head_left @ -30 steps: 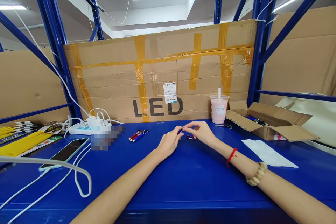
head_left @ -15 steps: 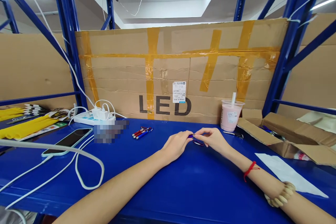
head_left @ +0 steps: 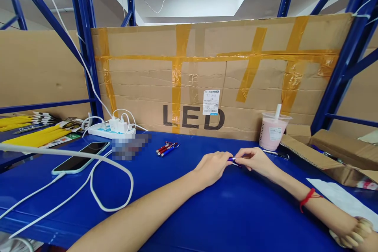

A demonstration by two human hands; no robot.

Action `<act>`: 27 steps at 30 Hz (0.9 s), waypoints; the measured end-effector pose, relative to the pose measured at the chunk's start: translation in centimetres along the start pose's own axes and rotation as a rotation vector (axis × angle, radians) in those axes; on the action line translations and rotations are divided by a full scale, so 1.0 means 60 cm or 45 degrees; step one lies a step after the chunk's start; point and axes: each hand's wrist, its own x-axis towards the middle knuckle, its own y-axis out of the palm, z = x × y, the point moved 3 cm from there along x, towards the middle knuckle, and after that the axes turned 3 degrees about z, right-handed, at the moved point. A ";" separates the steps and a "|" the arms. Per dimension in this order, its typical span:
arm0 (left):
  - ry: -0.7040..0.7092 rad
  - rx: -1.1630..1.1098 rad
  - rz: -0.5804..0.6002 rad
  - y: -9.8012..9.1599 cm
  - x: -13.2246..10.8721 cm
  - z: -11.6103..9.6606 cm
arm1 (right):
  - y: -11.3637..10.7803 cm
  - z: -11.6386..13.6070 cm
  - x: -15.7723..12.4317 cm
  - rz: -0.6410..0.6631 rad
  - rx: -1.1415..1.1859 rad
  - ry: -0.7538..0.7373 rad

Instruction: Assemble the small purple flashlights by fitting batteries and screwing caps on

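My left hand is closed around one end of a slim blue pen, whose body is mostly hidden by the fingers. From the other side, the thumb and fingers of my right hand pinch its other end, where a silvery band shows. Just under the fingertips is a second small dark piece with a shiny edge; whether it touches the hands I cannot tell. Left of the hands, short red pens and a blue pen lie side by side on the blue table.
A pink drink cup stands at the back right, beside an open cardboard box and white paper. On the left are a phone, white cables, a power strip and yellow items. A cardboard panel rises behind.
The view has shifted, so most things appear further right. Both hands stay together on the blue pen, and a silvery band now shows between them. The small piece beneath is now closer under the fingers.
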 end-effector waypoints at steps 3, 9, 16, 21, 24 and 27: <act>0.051 0.027 0.003 -0.001 -0.002 -0.001 | 0.002 0.004 -0.003 0.078 0.037 0.035; 0.154 0.094 -0.032 -0.004 -0.005 -0.008 | 0.005 0.017 -0.012 0.160 0.118 0.040; 0.227 0.187 -0.090 -0.004 -0.007 -0.016 | 0.003 0.024 -0.017 0.192 0.146 0.022; 0.240 0.241 -0.179 0.000 -0.007 -0.010 | 0.006 0.036 -0.025 0.167 0.130 0.011; 0.248 0.268 -0.239 0.000 -0.008 -0.008 | 0.007 0.046 -0.030 0.135 0.091 0.000; 0.246 0.286 -0.294 0.000 -0.008 -0.007 | 0.006 0.048 -0.032 0.109 0.040 -0.006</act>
